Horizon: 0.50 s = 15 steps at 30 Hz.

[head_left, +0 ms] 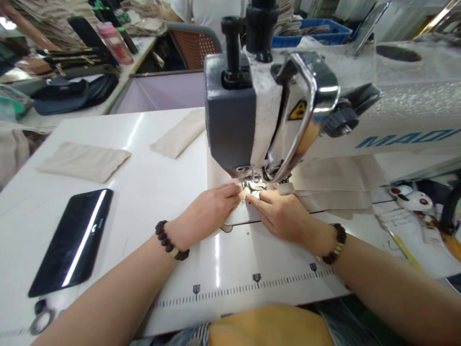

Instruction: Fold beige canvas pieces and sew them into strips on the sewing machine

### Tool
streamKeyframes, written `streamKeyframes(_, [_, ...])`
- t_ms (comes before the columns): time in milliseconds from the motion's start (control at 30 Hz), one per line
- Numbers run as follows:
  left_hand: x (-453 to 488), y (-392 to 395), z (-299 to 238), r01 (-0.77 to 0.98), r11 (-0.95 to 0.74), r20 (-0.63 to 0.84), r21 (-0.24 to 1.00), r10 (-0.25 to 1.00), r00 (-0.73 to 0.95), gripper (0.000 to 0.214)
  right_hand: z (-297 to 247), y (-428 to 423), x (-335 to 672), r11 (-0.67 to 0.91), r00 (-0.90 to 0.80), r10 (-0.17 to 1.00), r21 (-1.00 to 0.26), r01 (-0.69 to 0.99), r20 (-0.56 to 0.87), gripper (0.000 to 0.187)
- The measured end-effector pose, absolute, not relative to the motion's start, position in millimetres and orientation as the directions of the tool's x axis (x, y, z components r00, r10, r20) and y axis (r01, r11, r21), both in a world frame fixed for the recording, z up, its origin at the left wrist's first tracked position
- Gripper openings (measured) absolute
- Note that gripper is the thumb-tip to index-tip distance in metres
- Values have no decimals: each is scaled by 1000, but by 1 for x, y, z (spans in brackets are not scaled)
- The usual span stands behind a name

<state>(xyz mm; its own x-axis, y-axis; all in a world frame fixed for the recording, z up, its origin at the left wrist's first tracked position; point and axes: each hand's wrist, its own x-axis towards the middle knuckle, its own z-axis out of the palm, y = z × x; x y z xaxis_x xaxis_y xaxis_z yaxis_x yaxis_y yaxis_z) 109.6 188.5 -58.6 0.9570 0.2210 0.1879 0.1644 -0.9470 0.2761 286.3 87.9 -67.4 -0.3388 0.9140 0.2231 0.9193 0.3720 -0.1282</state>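
Table ruler 10-0-10, hands on fabric, MAQI machine

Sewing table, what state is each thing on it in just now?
left hand, open, fingertips pressing the beige cloth at the sewing machine.
right hand, open, fingertips on the same cloth.
beige cloth, flat, one end under the machine head.
phone, face up, screen dark.
folded cloth, flat, untouched.
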Motion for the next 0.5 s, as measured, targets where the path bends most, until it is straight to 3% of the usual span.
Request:
streamKeyframes(267, [116, 195, -58, 239, -946, 206, 219, 284, 936, 18, -65, 88, 284, 302, -281, 946, -125, 945, 162, 34])
streamKeyframes(500, [117, 197, -56, 228, -958, 237, 174, 266, 934, 20, -63, 88, 284, 303, -285, 948, -124, 945, 143, 33])
